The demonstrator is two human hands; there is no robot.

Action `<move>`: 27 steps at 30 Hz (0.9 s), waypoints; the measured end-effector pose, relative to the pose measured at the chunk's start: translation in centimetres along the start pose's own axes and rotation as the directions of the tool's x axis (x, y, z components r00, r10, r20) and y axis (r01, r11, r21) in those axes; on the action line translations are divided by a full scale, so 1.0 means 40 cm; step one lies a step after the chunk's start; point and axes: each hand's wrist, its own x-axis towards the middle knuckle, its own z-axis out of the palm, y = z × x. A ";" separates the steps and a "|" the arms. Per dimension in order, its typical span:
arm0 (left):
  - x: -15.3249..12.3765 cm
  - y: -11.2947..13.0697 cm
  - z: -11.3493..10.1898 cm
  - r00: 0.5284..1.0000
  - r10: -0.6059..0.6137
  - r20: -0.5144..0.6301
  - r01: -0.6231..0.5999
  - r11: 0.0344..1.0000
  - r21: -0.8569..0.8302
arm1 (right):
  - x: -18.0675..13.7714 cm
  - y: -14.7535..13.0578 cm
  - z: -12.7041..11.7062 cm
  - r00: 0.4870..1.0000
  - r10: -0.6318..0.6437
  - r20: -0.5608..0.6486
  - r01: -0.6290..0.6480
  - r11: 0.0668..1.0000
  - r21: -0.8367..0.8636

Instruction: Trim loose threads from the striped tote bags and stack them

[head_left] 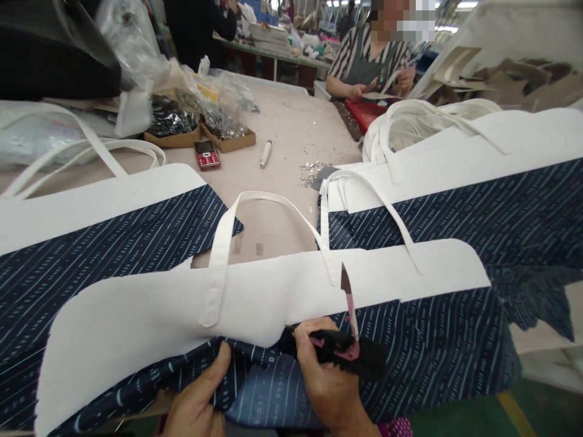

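In the lower middle lies a bag panel with a white top band (150, 303) and navy printed fabric (423, 352); a white strap handle (223, 249) is attached to it. My left hand (195, 400) pinches the folded edge of the navy fabric, thumb on top, fingers hidden beneath. My right hand (330, 388) is closed around thread snips (350, 321) with pink arms and a black-wrapped part. One dark blade points up over the white band. The right thumb and forefinger are beside the fabric's seam; whether they also hold cloth or thread I cannot tell.
Similar panels lie left (136, 224) and stacked right (455, 200). Beyond are a red phone (207, 155), a white-handled tool (266, 153), small metal pieces (312, 173) and cardboard trays (234, 141) of bagged parts. A person in stripes (364, 60) works across the table.
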 end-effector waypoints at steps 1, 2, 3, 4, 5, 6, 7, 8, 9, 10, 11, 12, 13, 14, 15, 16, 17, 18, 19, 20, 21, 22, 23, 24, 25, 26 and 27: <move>-0.003 -0.002 0.006 0.999 0.040 0.003 -0.040 0.999 0.007 | 0.001 0.000 0.000 1.000 -0.008 -0.007 0.008 1.000 0.003; -0.006 -0.002 0.011 0.997 0.079 0.005 -0.079 0.997 0.015 | 0.001 0.000 0.000 1.000 -0.003 -0.013 0.003 1.000 0.012; -0.010 -0.001 0.015 0.993 0.116 0.004 -0.116 0.993 0.024 | 0.001 0.000 -0.002 1.000 0.013 -0.018 -0.013 1.000 0.027; -0.014 0.001 0.018 0.990 0.143 0.000 -0.143 0.989 0.034 | 0.001 -0.001 -0.003 0.999 0.037 -0.021 -0.036 0.998 0.046; -0.018 0.003 0.020 0.987 0.160 -0.008 -0.160 0.986 0.045 | 0.000 -0.003 -0.005 0.998 0.065 -0.022 -0.064 0.996 0.066; -0.021 0.007 0.021 0.986 0.164 -0.019 -0.163 0.985 0.055 | 0.000 -0.005 -0.006 0.996 0.092 -0.020 -0.090 0.992 0.084; -0.024 0.011 0.022 0.985 0.166 -0.035 -0.164 0.984 0.068 | 0.000 -0.008 -0.007 0.993 0.117 -0.017 -0.115 0.988 0.100; -0.026 0.015 0.021 0.985 0.167 -0.047 -0.163 0.983 0.085 | 0.001 -0.011 -0.008 0.990 0.139 -0.017 -0.136 0.984 0.114; -0.026 0.018 0.019 0.985 0.162 -0.054 -0.156 0.982 0.105 | 0.002 -0.015 -0.008 0.988 0.156 -0.016 -0.153 0.981 0.123; -0.025 0.021 0.017 0.986 0.157 -0.055 -0.149 0.981 0.124 | 0.003 -0.018 -0.008 0.985 0.170 -0.018 -0.167 0.977 0.131; -0.023 0.023 0.013 0.987 0.154 -0.052 -0.146 0.979 0.142 | 0.005 -0.021 -0.008 0.983 0.182 -0.023 -0.178 0.974 0.138; -0.020 0.025 0.008 0.987 0.152 -0.046 -0.143 0.977 0.160 | 0.006 -0.024 -0.008 0.981 0.191 -0.029 -0.185 0.972 0.144; -0.017 0.026 0.002 0.988 0.152 -0.042 -0.143 0.974 0.174 | 0.007 -0.025 -0.008 0.981 0.193 -0.034 -0.186 0.971 0.149; -0.013 0.027 -0.003 0.988 0.152 -0.042 -0.142 0.973 0.183 | 0.008 -0.026 -0.009 0.981 0.192 -0.033 -0.185 0.971 0.151; -0.009 0.028 -0.008 0.988 0.150 -0.044 -0.139 0.972 0.189 | 0.008 -0.026 -0.010 0.982 0.186 -0.027 -0.180 0.972 0.150; -0.006 0.028 -0.012 0.987 0.150 -0.049 -0.138 0.972 0.192 | 0.008 -0.025 -0.011 0.984 0.179 -0.017 -0.174 0.974 0.144; -0.003 0.028 -0.015 0.988 0.147 -0.056 -0.134 0.972 0.195 | 0.007 -0.024 -0.012 0.986 0.170 -0.004 -0.168 0.977 0.132; -0.001 0.027 -0.017 0.987 0.146 -0.062 -0.131 0.971 0.198 | 0.005 -0.022 -0.014 0.986 0.165 0.013 -0.166 0.979 0.118; 0.000 0.026 -0.017 0.986 0.147 -0.072 -0.130 0.971 0.200 | 0.003 -0.020 -0.015 0.985 0.168 0.028 -0.170 0.980 0.106; 0.001 0.024 -0.016 0.985 0.153 -0.086 -0.134 0.971 0.198 | 0.002 -0.019 -0.015 0.984 0.172 0.041 -0.175 0.980 0.097; 0.001 0.023 -0.013 0.981 0.162 -0.102 -0.141 0.971 0.192 | 0.000 -0.017 -0.015 0.983 0.178 0.050 -0.182 0.979 0.092; 0.000 0.021 -0.009 0.978 0.173 -0.118 -0.150 0.971 0.184 | -0.001 -0.017 -0.014 0.981 0.183 0.057 -0.188 0.978 0.089; -0.001 0.020 -0.004 0.975 0.181 -0.129 -0.158 0.972 0.175 | -0.001 -0.017 -0.013 0.981 0.185 0.061 -0.190 0.978 0.088; -0.004 0.018 0.002 0.972 0.188 -0.142 -0.164 0.972 0.166 | -0.001 -0.017 -0.010 0.982 0.182 0.059 -0.186 0.979 0.083; -0.007 0.018 0.008 0.972 0.182 -0.149 -0.157 0.974 0.162 | 0.000 -0.018 -0.008 0.984 0.171 0.055 -0.174 0.982 0.070; -0.011 0.017 0.014 0.974 0.167 -0.152 -0.142 0.976 0.164 | 0.002 -0.019 -0.005 0.987 0.150 0.054 -0.153 0.987 0.051; -0.015 0.017 0.020 0.977 0.149 -0.154 -0.123 0.978 0.169 | 0.005 -0.019 -0.002 0.991 0.124 0.055 -0.126 0.992 0.027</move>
